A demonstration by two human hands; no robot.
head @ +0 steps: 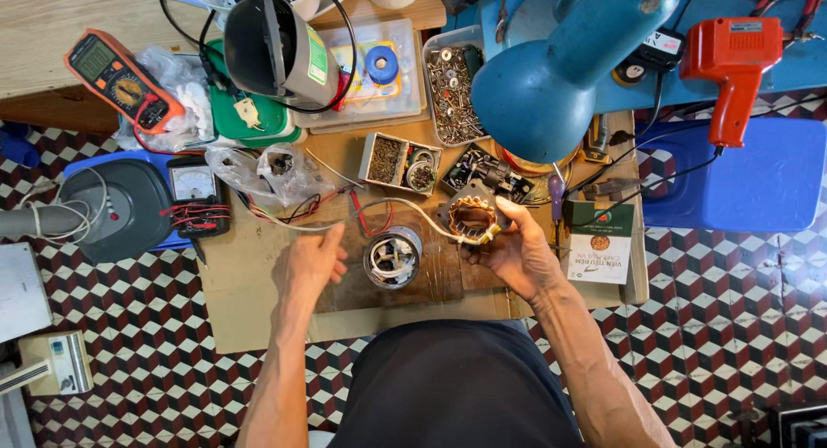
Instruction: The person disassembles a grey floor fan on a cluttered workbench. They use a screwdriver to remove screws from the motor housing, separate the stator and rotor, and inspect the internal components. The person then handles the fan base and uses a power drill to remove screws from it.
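Motor stator (472,217) with copper windings sits gripped in the right hand (508,254) above the wooden board's (345,293) right edge; the left hand (308,263) pinches its white lead wire (388,208). Best keep that wire taut, stator steady.

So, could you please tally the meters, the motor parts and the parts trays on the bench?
Meters: 2, orange multimeter, small analogue meter.
Motor parts: 2, copper-wound stator in right hand, round housing.
Parts trays: 2, clear screw tray, small divided box.
Total: 6.
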